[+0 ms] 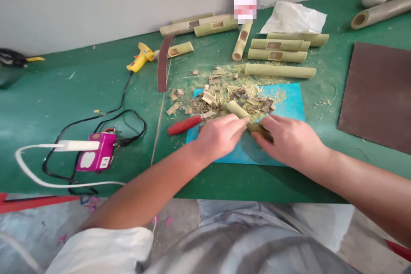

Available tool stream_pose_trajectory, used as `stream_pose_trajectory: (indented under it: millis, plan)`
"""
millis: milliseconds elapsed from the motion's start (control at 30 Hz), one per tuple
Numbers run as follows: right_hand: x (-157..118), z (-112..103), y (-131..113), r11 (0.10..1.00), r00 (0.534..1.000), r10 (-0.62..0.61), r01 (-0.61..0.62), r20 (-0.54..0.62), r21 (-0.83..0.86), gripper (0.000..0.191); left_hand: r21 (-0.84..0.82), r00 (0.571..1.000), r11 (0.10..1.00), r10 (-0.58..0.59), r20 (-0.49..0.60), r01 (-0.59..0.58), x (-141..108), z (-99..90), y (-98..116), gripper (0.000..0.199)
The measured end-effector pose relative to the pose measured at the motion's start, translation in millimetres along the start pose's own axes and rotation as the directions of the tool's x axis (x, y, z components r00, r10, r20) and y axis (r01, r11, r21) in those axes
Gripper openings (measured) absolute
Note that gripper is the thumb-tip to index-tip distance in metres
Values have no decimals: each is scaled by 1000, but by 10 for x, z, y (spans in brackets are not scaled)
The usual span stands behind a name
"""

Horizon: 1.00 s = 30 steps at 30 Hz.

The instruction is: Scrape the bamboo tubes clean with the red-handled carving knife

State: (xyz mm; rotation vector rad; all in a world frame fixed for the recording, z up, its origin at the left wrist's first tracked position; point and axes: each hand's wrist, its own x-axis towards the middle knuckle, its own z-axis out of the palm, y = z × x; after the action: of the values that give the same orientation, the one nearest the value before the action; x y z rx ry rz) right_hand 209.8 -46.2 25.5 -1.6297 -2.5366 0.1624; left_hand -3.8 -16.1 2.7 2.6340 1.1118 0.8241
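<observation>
A short bamboo tube [236,109] lies at a slant between my two hands, over a blue sheet [250,154]. My right hand [285,137] is closed around its near end. Fingers of my left hand [221,135] are pressed together against the tube's middle; whether they pinch anything small there is hidden. Just left of that hand lies a red-handled tool [184,125], its tip partly among the chips. Cut bamboo chips [208,97] and pale shavings are heaped right behind the tube.
Several bamboo tubes with cut windows [276,55] lie at the back, beside an uncut tube [280,71]. A sandpaper strip [165,64], yellow glue gun [141,58] and corded purple power adapter [96,152] are left. A brown sandpaper sheet [379,94] lies right.
</observation>
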Motion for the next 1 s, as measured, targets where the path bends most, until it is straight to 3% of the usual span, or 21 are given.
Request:
stream_pose_trajectory:
  millis: [133, 267, 400, 500, 633, 767, 900, 1000]
  plan:
    - [6, -11, -1, 1000, 1000, 22, -22, 0, -12, 32, 16, 999, 1000, -23, -47, 24, -13, 4, 27, 24]
    - [6, -20, -6, 1000, 1000, 13, -12, 28, -22, 33, 35, 1000, 999, 25, 12, -26, -17, 12, 19, 24]
    - [2, -11, -4, 1000, 1000, 22, -22, 7, -21, 33, 99, 996, 995, 14, -92, -5, -33, 25, 18, 25]
    - [6, -1, 3, 1000, 1000, 15, -15, 4, -16, 32, 93, 998, 994, 62, -11, -61, -48, 37, 25, 26]
    - [11, 0, 9, 1000, 1000, 21, -21, -12, -12, 32, 64, 997, 998, -8, -82, 13, -37, 35, 0, 26]
    - [9, -4, 11, 1000, 1000, 14, -14, 12, -19, 33, 15, 999, 999, 35, -16, -35, -24, 27, -28, 26]
    - [15, -2, 14, 999, 1000, 27, -27, 8, -19, 33, 52, 996, 998, -39, -81, 44, -20, 20, -34, 26]
    - [21, -3, 14, 1000, 1000, 21, -20, 22, -20, 33, 1, 1000, 1000, 8, 0, -8, -21, 17, -8, 25]
